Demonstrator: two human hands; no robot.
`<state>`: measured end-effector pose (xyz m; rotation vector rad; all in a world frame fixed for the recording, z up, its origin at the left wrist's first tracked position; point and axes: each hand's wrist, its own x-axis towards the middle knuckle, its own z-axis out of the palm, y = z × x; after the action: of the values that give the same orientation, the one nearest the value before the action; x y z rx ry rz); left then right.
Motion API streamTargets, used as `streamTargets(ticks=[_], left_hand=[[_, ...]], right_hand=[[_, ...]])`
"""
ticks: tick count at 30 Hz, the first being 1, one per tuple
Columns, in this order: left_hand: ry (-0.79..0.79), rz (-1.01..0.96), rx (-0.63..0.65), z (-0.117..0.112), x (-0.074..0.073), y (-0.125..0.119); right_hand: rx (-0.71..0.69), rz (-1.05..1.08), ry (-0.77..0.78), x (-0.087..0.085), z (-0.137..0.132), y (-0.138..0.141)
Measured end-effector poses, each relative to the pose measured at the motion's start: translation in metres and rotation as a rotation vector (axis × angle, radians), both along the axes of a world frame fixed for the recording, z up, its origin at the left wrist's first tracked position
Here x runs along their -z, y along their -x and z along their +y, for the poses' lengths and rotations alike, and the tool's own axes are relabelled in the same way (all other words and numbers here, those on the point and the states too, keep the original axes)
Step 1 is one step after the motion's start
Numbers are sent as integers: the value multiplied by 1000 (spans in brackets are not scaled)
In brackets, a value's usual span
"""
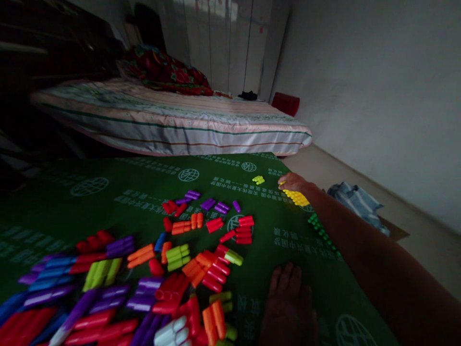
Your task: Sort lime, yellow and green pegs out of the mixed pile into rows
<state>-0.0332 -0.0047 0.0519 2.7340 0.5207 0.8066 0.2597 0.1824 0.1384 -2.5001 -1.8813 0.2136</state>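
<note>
My right hand [293, 181] reaches far forward to the right edge of the green board. Its fingers close on a small yellow plastic piece, at the end of a block of joined yellow bullet-shaped pieces [297, 197]. Just nearer to me, partly behind my forearm, runs a strip of green pieces [320, 230]. My left hand [286, 302] lies flat on the board with its fingers stretched out, holding nothing. A small yellow-green cluster [258, 179] lies left of my right hand.
Many red, purple, blue, orange and lime pieces [173, 293] spread over the left and near part of the printed green board [162, 175]. Beyond it stands a bed [201, 125] with a red floral blanket [173, 72]. A striped cloth [355, 202] lies low on the right.
</note>
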Motion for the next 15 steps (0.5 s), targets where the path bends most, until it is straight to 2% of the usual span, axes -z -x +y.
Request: streamTargets(ticks=[9,15], left_hand=[[115,102,18,0,-7,0],[81,57,8,-2,-3,0]], right_hand=[[-5,13,-5,1,-4,-2],[4,13,6,2,-4,-4]])
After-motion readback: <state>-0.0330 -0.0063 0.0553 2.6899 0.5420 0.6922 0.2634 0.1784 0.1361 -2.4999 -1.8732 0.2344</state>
